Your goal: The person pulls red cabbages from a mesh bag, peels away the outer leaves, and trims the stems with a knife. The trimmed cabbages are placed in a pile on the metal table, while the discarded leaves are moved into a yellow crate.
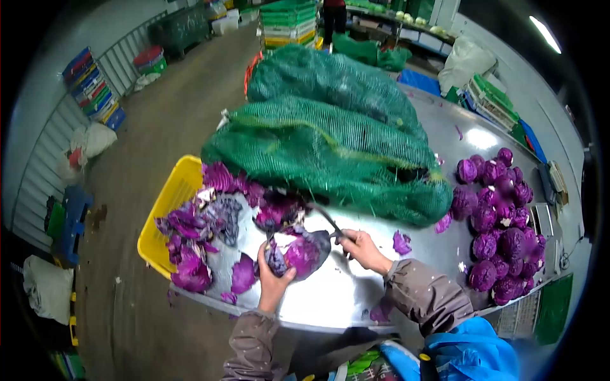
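My left hand (273, 284) grips a red cabbage (301, 255) from its left side, over the metal table (311, 306). Dark outer leaves still cling to the head, and a pale patch shows near its top. On the right of the cabbage, my right hand (365, 249) is closed around a knife, whose dark narrow blade (326, 218) points up and to the left. Loose purple leaves (243, 274) lie left of my left hand. A small leaf piece (401, 242) sits beyond my right hand.
Large green mesh sacks (324, 146) lie across the table's far side. Peeled red cabbages (502, 241) are piled at the right. A yellow crate (166, 213) with leaves heaped by it stands at the left edge. Stacked crates (287, 22) and a person (334, 18) are farther back.
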A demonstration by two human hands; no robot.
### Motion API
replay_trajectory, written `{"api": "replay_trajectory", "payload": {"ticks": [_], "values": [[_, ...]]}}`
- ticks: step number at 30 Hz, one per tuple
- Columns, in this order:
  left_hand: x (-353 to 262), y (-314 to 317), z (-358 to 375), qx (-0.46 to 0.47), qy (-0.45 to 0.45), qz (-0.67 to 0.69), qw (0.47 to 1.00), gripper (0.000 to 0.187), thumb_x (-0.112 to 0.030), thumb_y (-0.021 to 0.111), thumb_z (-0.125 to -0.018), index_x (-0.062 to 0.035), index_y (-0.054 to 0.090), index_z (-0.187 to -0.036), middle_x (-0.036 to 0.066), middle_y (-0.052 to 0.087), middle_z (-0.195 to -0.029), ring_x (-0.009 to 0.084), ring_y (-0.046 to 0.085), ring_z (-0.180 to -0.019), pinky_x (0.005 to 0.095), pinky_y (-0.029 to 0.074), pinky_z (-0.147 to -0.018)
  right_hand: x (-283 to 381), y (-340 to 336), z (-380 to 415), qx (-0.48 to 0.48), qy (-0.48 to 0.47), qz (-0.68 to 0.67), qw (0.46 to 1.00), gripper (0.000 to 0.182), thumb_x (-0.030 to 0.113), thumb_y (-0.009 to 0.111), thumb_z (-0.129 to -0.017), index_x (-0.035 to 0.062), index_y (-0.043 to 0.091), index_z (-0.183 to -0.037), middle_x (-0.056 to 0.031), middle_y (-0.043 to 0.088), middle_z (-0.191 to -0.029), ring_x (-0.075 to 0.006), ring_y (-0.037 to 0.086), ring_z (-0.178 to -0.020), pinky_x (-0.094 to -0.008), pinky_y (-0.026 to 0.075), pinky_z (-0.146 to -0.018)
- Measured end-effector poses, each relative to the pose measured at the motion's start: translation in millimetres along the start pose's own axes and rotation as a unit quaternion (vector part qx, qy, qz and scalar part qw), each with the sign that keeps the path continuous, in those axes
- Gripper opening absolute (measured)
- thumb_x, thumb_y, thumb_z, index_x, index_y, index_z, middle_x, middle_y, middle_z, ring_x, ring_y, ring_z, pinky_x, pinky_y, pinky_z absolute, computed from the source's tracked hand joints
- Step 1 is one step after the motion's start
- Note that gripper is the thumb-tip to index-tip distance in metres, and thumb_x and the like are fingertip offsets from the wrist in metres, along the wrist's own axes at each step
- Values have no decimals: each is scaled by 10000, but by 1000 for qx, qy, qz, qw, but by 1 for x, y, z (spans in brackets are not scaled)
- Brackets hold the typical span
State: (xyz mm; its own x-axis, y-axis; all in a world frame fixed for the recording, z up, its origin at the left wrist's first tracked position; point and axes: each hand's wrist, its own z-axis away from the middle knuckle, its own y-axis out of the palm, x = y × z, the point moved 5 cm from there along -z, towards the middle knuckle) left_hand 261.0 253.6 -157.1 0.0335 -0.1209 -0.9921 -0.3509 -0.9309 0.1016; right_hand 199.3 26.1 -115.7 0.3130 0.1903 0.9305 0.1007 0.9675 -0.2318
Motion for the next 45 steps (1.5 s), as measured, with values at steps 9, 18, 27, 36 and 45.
{"api": "replay_trajectory", "payload": {"ticks": [9,18,27,36,45], "values": [[1,31,52,109,36,-181,977,1039,-263,819,-575,-18,218,-1387,213,237,-1374,351,271,-1291,433,272,-1062,-44,26,43,-39,-142,77,986,392,95,484,-907,22,474,-1292,-90,573,-1059,-153,565,-913,-287,464,-803],[-17,48,68,-50,11,-246,968,978,-200,824,-568,4,264,-1344,204,352,-1263,333,356,-1198,428,305,-1015,-2,24,72,-65,-188,198,960,387,114,539,-872,114,529,-1258,-164,527,-1127,-341,606,-880,-376,499,-756],[-23,71,63,-55,69,-320,943,956,-221,831,-560,37,283,-1299,236,355,-1241,401,361,-1164,493,292,-993,28,36,70,-58,-188,464,864,418,154,552,-823,224,551,-1236,-137,513,-979,-267,624,-589,-367,496,-483],[-29,85,60,-40,59,-383,921,946,-237,827,-572,52,279,-1285,240,339,-1244,405,339,-1169,482,296,-992,25,29,27,-45,-233,525,817,372,174,517,-837,233,565,-1201,-128,558,-843,-247,625,-546,-357,492,-448],[-23,69,67,107,135,-314,934,938,-280,834,-583,12,308,-1304,210,300,-1320,405,286,-1239,498,270,-1040,-31,5,-26,-31,-44,403,913,236,293,669,-780,99,631,-909,-170,645,-775,-357,629,-788,-472,479,-693]]}}
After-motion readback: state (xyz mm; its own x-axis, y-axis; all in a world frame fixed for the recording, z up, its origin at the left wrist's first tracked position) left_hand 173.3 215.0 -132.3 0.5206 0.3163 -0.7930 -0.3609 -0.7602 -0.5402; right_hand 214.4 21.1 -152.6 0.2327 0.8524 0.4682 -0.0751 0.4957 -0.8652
